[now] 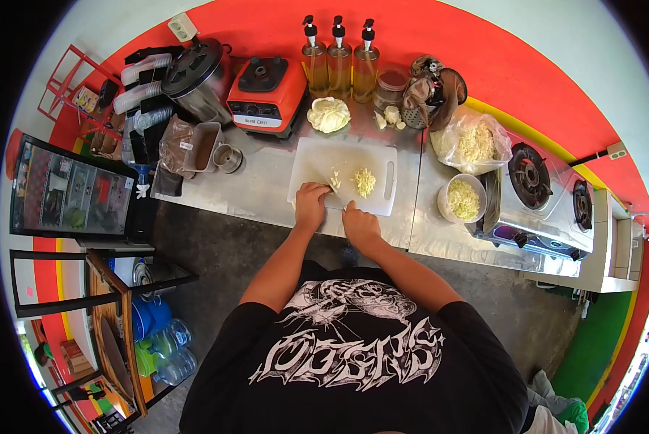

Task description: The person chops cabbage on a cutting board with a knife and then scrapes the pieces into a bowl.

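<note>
A white cutting board (317,155) lies on the metal counter in front of me. My right hand (361,223) is closed at the board's near edge, around what looks like a knife (337,195); its thin blade slants up and left between my hands. At the near left of the board, my left hand (311,205) has its fingers curled down, and what is under them is hidden. Just beyond the blade is a little chopped cabbage (334,179). To its right sits a larger pile of chopped cabbage (364,182).
Behind the board stand a cabbage (329,115), a red blender base (268,94) and three pump bottles (339,65). On the right are a tub of chopped cabbage (462,200), a filled plastic bag (476,139) and a gas stove (545,210). A metal cup (227,158) stands left.
</note>
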Motion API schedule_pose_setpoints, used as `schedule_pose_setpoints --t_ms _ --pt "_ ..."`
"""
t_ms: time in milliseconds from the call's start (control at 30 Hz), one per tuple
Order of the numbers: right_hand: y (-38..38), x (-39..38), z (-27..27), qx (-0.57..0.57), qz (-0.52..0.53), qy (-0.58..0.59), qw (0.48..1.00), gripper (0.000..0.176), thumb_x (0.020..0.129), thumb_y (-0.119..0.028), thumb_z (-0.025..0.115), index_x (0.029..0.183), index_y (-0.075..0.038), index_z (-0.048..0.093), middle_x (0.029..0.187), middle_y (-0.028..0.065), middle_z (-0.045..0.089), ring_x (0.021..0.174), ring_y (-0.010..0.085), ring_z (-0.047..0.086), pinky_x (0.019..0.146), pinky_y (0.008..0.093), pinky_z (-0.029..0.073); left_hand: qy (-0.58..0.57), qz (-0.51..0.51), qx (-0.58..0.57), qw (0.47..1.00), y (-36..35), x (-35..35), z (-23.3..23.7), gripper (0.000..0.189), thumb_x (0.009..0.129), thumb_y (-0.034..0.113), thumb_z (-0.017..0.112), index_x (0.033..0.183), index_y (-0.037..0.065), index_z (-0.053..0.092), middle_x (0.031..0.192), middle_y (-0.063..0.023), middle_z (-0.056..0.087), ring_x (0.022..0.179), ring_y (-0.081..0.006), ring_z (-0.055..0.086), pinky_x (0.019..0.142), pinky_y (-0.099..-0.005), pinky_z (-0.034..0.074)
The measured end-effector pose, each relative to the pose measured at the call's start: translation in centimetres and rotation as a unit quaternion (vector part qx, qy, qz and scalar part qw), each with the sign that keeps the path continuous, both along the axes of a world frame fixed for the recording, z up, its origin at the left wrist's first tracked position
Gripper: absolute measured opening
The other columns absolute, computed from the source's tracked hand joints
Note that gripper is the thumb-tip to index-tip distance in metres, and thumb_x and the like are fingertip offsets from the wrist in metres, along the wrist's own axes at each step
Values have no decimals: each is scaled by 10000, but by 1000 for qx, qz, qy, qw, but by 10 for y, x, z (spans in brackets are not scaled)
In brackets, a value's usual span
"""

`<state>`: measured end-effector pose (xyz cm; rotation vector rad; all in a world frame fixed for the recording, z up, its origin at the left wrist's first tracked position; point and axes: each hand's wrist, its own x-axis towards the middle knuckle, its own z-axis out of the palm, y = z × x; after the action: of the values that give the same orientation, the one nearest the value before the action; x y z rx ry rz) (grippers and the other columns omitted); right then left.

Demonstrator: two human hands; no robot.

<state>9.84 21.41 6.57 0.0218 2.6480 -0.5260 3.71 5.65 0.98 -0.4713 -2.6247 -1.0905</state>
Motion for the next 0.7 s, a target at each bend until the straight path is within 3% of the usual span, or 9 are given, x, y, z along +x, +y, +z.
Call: schedule_pose_setpoints --t_ms 267,367,700 --pt "5 -15 -12 -5 29 101 994 356 1045 -356 478 1027 -6 539 844 210 727 782 386 736 700 471 596 -12 -4 10 1000 -1 -1 8 102 831 39 671 889 51 755 962 -87 740 984 -300 646 878 -415 504" --pt "1 2 -1 7 4 37 999 355 1044 -354 482 1039 -5 550 901 219 726 834 393 731 742 478 589 -16 4 17 1000 -1 0 8 85 836 50 679 885 41 749 952 -97 738 970 -308 648 877 -411 511" --pt "4 -20 4 -4 34 66 997 361 1043 -347 482 1049 9 543 907 229 720 866 389 730 763 483 588 -37 17 -18 999 -1 -1 11 82 852 74 681 890 70 754 970 -49 709 954 -287 642 855 -399 516"
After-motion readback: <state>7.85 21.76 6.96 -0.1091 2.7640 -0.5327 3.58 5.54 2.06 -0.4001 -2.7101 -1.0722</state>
